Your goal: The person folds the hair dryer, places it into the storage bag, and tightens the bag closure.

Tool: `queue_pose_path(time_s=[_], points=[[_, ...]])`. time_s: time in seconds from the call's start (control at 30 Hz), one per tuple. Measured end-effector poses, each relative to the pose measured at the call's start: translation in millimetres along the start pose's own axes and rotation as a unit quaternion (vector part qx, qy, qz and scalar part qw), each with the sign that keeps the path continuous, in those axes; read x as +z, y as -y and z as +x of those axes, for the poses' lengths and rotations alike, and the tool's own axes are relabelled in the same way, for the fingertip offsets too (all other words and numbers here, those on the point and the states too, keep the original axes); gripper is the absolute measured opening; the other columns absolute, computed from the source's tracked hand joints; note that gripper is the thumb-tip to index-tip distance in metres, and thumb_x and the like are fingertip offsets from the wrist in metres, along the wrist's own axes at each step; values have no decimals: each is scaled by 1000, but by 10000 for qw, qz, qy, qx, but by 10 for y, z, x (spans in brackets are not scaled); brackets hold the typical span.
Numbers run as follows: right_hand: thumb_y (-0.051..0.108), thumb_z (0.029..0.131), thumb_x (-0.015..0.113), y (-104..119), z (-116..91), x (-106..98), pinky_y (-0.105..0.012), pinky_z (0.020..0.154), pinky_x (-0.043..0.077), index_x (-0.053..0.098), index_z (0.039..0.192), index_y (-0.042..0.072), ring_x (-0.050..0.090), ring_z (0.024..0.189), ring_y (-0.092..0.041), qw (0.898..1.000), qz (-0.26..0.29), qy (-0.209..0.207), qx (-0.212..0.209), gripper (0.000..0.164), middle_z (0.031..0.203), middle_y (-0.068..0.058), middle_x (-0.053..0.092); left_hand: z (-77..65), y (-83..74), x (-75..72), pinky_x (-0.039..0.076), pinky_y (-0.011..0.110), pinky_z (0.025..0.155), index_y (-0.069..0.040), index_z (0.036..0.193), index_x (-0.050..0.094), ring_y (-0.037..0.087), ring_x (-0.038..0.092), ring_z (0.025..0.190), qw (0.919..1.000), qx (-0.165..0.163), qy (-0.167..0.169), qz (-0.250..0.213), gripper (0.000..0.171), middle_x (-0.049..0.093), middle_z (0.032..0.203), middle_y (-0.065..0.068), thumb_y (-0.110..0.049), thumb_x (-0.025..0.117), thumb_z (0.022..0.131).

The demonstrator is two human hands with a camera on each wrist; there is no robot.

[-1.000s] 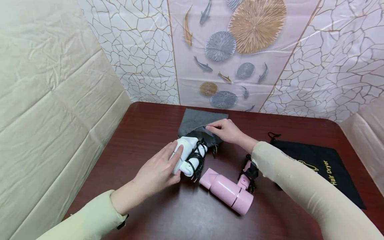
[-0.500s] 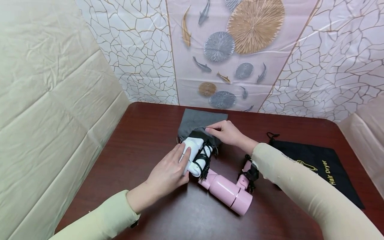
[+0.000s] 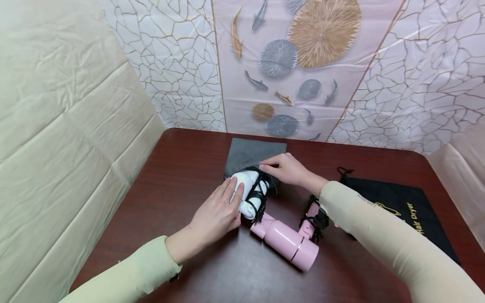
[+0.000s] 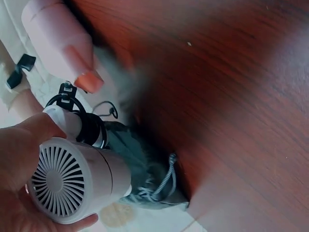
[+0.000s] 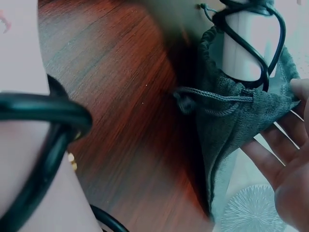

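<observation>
My left hand (image 3: 216, 212) grips a white hair dryer (image 3: 242, 183) by its barrel, fingers over the top. A black cord is wound round its folded handle. The left wrist view shows the vented rear end of the hair dryer (image 4: 104, 176) within the hand. Its front end lies inside the mouth of a grey drawstring pouch (image 3: 255, 151), which lies flat behind it. My right hand (image 3: 286, 168) pinches the pouch's rim between thumb and fingers. In the right wrist view, the corded handle (image 5: 244, 53) enters the pouch (image 5: 227, 125) too.
A pink hair dryer (image 3: 288, 242) with a cord-wrapped handle lies close in front of the white one. To the right, partly under my right sleeve, is a black drawstring pouch (image 3: 399, 195) lettered "Hair Dryer". Fabric walls stand round the brown table (image 3: 189, 168).
My left hand has moved right and slightly forward with the white hair dryer, whose front has entered the pouch mouth. The right hand keeps its pinch on the rim, shifted slightly.
</observation>
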State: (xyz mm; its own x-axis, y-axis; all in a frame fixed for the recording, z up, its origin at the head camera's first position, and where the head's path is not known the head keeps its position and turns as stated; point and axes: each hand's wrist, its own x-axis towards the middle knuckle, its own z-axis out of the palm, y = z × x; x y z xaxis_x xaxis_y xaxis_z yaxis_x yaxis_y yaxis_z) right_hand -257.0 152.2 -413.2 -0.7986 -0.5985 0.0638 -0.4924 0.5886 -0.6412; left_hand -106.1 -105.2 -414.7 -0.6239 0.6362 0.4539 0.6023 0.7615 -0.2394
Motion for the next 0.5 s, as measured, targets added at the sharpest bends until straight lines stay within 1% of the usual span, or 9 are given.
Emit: queue_pose_path(time_s=[0.13, 0.2, 0.23, 0.3, 0.37, 0.4, 0.47, 0.5], points=[[26, 107, 67, 19, -12, -9, -46, 93, 61, 77, 132, 8, 76, 110, -24, 9995, -241, 26, -218, 32, 127, -10, 77, 10, 66, 65, 54, 45, 107, 10, 137, 63, 44, 66, 126, 10000, -21, -55, 63, 72, 64, 138, 32, -29, 84, 81], [26, 107, 67, 29, -22, -17, -45, 85, 61, 77, 132, 9, 76, 89, -26, 9992, -292, 12, -258, 31, 126, -9, 77, 13, 93, 94, 55, 45, 107, 10, 137, 62, 44, 65, 126, 9999, -44, -65, 87, 72, 63, 138, 32, -29, 84, 81], [25, 107, 67, 32, -28, -19, -45, 81, 60, 77, 132, 9, 73, 78, -28, 9991, -307, 2, -287, 31, 126, -10, 77, 15, 104, 105, 55, 45, 107, 10, 138, 62, 44, 65, 126, 9999, -54, -66, 98, 72, 63, 138, 32, -29, 84, 81], [24, 107, 67, 35, -33, -20, -46, 83, 60, 77, 132, 10, 74, 80, -30, 9983, -407, -30, -417, 30, 127, -10, 77, 20, 125, 124, 54, 46, 107, 10, 138, 62, 45, 65, 127, 9999, -96, -61, 125, 72, 63, 139, 33, -29, 84, 81], [22, 107, 67, 33, -39, -15, -49, 87, 60, 77, 132, 9, 74, 85, -33, 9964, -571, -56, -623, 30, 129, -11, 76, 27, 143, 133, 54, 46, 108, 10, 139, 62, 45, 64, 128, 9997, -149, -61, 160, 72, 62, 140, 33, -28, 84, 81], [22, 107, 67, 32, -41, -12, -50, 91, 60, 78, 131, 9, 76, 95, -32, 9949, -682, -89, -741, 29, 129, -12, 76, 29, 151, 142, 54, 46, 108, 10, 139, 62, 45, 64, 128, 9997, -175, -69, 159, 72, 62, 140, 33, -28, 84, 82], [21, 106, 68, 32, -44, -4, -50, 95, 59, 78, 130, 9, 74, 113, -29, 9906, -930, -168, -988, 28, 127, -11, 76, 38, 165, 157, 54, 47, 108, 10, 139, 62, 46, 64, 129, 9996, -220, -92, 152, 72, 62, 140, 33, -27, 84, 82], [21, 106, 68, 31, -48, 0, -49, 93, 59, 79, 129, 9, 74, 110, -28, 9889, -1013, -203, -1071, 28, 124, -11, 76, 44, 170, 167, 54, 47, 108, 10, 139, 62, 46, 64, 129, 9996, -244, -112, 131, 71, 62, 140, 33, -27, 84, 82]])
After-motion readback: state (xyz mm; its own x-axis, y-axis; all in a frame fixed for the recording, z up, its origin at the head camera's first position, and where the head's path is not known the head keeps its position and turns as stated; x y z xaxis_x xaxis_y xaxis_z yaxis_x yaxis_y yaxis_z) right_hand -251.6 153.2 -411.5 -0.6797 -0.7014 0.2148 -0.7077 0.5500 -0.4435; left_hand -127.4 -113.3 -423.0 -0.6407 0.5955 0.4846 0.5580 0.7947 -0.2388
